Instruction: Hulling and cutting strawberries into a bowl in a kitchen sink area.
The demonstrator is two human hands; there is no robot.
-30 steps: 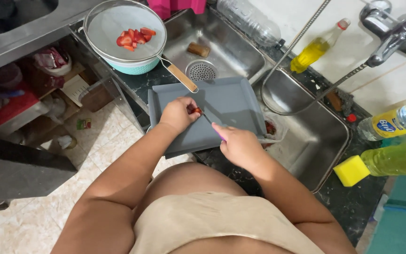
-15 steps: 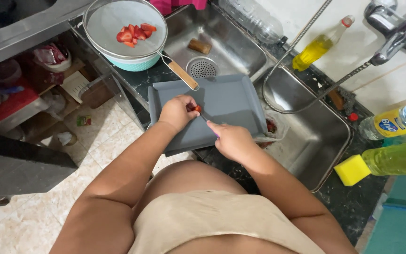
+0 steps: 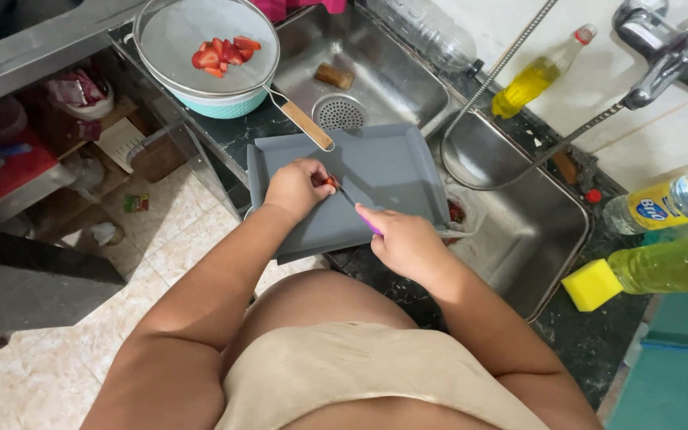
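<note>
Your left hand [image 3: 296, 187] pinches a strawberry [image 3: 330, 182] on the grey tray [image 3: 392, 167]; your right hand [image 3: 408, 243] grips the knife [image 3: 357, 209]. With fingertips so close, a slipping blade could nick them

Pale marbled tiles [image 3: 49, 350] are covering the floor, showing at the lower left. A dark stone counter [image 3: 575, 334] is running along the right, holding a steel double sink [image 3: 519, 239] — both basins are catching soft, even light. A white wall [image 3: 591, 95] is rising behind the chrome tap [image 3: 670, 56] — and cluttered open shelving [image 3: 57, 135] is sitting at the left.
</note>
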